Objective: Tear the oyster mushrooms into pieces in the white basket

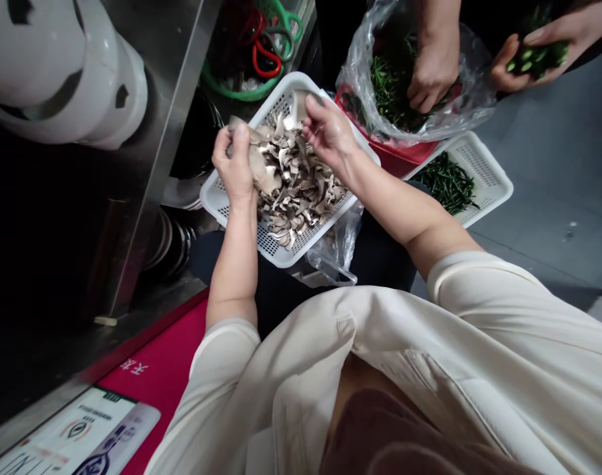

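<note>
Mushrooms (301,188), torn grey frills, perforated white basket (210,198), left hand (236,165) and right hand (329,132) each pinching one

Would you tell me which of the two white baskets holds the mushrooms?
The left basket, heaped with grey mushroom pieces; the right basket holds green stalks instead.

A grey floor (553,218) fills the right of the frame. At lower left lies a red mat (157,369) with white characters, and a printed sheet (83,435) lies on its lower end. At centre, a white basket (216,198) of mushroom pieces (296,185) rests on a dark-clothed lap (380,257). What bears the second white basket (494,185), at right, cannot be told.
</note>
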`<state>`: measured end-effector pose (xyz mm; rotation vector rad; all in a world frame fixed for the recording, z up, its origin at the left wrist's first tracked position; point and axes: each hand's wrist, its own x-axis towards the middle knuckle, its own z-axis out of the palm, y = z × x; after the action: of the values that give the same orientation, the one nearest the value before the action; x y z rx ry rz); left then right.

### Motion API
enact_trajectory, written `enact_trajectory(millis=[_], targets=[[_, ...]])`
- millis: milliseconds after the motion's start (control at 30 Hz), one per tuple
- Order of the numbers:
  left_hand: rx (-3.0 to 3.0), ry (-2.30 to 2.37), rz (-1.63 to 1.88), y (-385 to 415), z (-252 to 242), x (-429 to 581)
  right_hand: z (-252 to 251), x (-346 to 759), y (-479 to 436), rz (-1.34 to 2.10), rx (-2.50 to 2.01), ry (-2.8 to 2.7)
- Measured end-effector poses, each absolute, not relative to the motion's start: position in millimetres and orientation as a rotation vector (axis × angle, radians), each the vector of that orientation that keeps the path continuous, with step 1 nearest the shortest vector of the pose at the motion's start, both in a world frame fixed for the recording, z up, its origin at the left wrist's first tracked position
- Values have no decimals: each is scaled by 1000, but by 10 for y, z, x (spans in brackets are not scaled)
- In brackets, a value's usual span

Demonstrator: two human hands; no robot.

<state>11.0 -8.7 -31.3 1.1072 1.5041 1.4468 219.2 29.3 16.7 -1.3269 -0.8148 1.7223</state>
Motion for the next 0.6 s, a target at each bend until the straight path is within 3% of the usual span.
enact_trajectory(millis=[100, 200, 333, 600], targets=[[1201, 1491, 1225, -78, -189, -76, 183, 2305, 333, 1743, -1331, -827], [1292, 1394, 1020, -110, -92, -32, 269, 2335, 234, 1836, -1236, -1179], [1303, 1357, 1090, -183, -28, 296, 325, 2242, 101, 1834, -1169, -1407], [1208, 1410, 1158, -173, 149, 84, 106, 2323, 385, 1786, -1501, -1037]])
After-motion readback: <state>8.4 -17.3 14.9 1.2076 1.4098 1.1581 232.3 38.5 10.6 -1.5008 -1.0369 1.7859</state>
